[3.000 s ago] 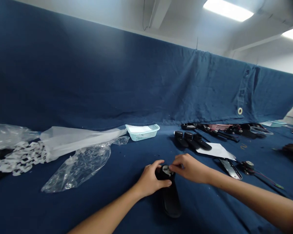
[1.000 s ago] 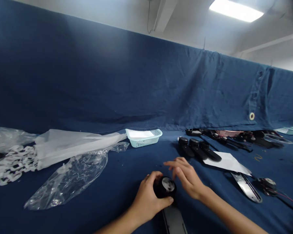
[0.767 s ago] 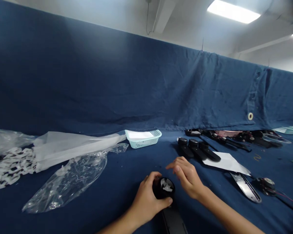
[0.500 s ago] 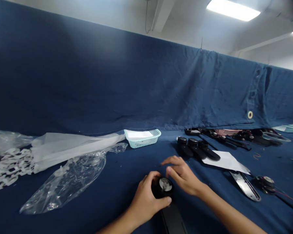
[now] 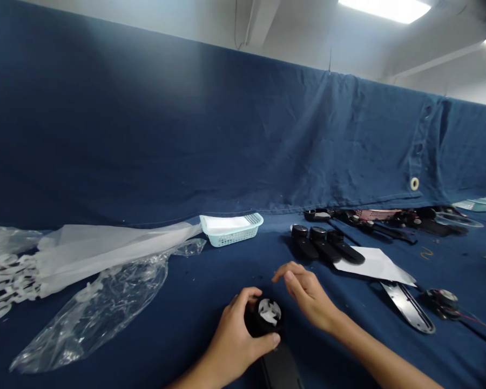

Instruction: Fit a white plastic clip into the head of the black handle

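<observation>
Black handle [image 5: 268, 315] clenched in L hand [image 5: 234, 334]; R hand [image 5: 306, 295] open, empty, just beside it.

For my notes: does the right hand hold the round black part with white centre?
No; the right hand is apart from it; the left hand grips the round black part with white centre.

Above the right hand [image 5: 308, 297], navy cloth [image 5: 235, 259] offered free passage (flat there) to the pale teal plastic basket [image 5: 230, 233]; three black knobbed handles [image 5: 324, 249] blocked the right.
</observation>
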The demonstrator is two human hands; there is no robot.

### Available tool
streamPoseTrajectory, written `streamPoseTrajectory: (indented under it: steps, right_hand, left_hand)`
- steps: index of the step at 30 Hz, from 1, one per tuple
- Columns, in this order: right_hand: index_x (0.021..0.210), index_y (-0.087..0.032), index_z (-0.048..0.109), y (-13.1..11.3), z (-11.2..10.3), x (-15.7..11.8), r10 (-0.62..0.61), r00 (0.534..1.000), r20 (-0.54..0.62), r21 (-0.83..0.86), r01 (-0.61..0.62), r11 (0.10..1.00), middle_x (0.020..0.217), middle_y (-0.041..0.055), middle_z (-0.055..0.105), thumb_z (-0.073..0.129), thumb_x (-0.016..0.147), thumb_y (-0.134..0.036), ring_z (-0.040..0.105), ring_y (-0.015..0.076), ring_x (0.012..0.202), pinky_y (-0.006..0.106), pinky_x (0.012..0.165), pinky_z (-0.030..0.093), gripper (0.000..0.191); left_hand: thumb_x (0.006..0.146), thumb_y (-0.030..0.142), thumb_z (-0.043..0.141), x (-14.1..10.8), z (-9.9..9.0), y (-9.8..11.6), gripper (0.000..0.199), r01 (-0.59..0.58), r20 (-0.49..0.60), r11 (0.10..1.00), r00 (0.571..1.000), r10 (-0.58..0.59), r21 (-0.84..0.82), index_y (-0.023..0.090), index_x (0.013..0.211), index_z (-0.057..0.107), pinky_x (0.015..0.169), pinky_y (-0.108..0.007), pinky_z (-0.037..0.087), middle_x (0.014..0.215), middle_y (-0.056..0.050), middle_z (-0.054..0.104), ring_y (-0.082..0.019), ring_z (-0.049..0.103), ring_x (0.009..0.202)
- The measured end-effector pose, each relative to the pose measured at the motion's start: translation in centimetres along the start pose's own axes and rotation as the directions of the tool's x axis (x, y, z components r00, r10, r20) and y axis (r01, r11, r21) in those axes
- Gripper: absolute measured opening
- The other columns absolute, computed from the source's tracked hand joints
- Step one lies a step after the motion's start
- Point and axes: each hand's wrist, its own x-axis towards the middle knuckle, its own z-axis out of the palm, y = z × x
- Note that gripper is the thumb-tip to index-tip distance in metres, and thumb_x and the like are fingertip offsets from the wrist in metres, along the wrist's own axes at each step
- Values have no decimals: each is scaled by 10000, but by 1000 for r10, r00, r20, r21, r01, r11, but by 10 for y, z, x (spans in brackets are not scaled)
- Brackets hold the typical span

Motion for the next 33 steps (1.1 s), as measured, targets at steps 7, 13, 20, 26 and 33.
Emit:
streamPoseTrajectory:
  steps: [7,13,20,26,33]
  right_hand:
    - [1102,-248,676,-10,-4,-5,-70,987,145,147,48,988,1170,71,668,335,1013,-510,572,214,1140,406,1015,424,439]
    - [1015,-267,688,-4,-7,-8,-69,967,244,-42,81,996,1428,57,494,299,1003,-549,391,289,1348,565,1100,273,481]
    - [955,-235,659,-6,-5,-12,-32,992,118,11,31,999,1263,88,581,271,1006,-546,528,260,1195,491,1010,407,500]
    - [826,-228,674,3,-3,-13,-9,996,84,-124,19,992,1327,63,576,322,1015,-474,472,290,1272,538,1066,324,469]
    - [964,-264,699,-1,-5,-13,49,995,83,24,-51,998,1332,62,558,349,1010,-467,520,256,1209,457,1016,401,407]
  left_hand:
    - [624,236,778,0,0,2,527,-34,29,999,999,34,-15,223,1096,546,920,-388,453,1078,-45,660,-245,598,1012]
    - [608,221,788,1,0,3,591,-7,15,1000,1000,7,-11,230,1144,539,953,-414,437,1134,-52,648,-257,594,1055]
    - [617,213,791,-1,0,2,587,3,39,1000,999,-3,-14,246,1143,534,952,-417,434,1124,-41,646,-251,587,1056]
    - [611,210,794,0,0,5,601,30,35,1000,999,-29,-4,237,1151,533,966,-429,417,1146,-50,636,-256,577,1074]
    - [611,212,790,0,-1,4,600,21,45,999,999,-20,-32,242,1152,531,959,-420,427,1134,-44,642,-255,584,1071]
